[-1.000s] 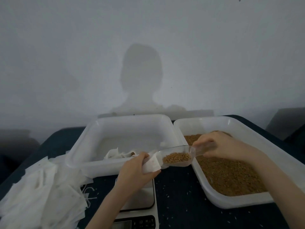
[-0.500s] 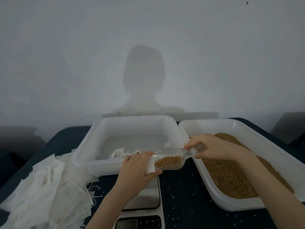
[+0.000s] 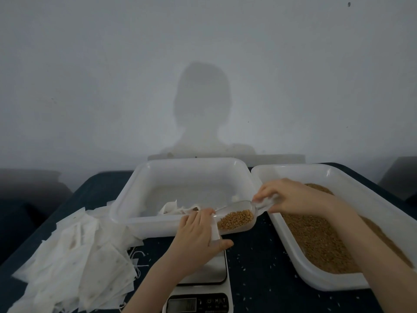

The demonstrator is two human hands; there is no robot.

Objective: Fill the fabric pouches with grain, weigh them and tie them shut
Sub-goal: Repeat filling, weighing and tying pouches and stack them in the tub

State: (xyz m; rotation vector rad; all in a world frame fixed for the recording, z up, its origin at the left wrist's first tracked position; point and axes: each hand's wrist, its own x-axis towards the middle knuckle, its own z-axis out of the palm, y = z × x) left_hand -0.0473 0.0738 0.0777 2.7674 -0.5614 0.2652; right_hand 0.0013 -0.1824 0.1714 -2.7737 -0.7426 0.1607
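My right hand (image 3: 291, 196) grips the handle of a clear plastic scoop (image 3: 237, 219) loaded with brown grain. The scoop's mouth is pushed into the opening of a small white fabric pouch (image 3: 214, 231). My left hand (image 3: 198, 233) holds that pouch, which it mostly hides, above the kitchen scale (image 3: 207, 274). The grain comes from the white tray (image 3: 316, 276) on the right. The middle white tray (image 3: 126, 199) holds a few pouches at its front.
A heap of empty white pouches (image 3: 74, 260) with loose strings lies at the left on the dark blue table (image 3: 255, 263). Stray grains dot the tabletop between the scale and the grain tray. A pale wall stands right behind the trays.
The right hand has carried the loaded scoop leftward out of the grain tray. Its mouth now sits inside the pouch held by my left hand.
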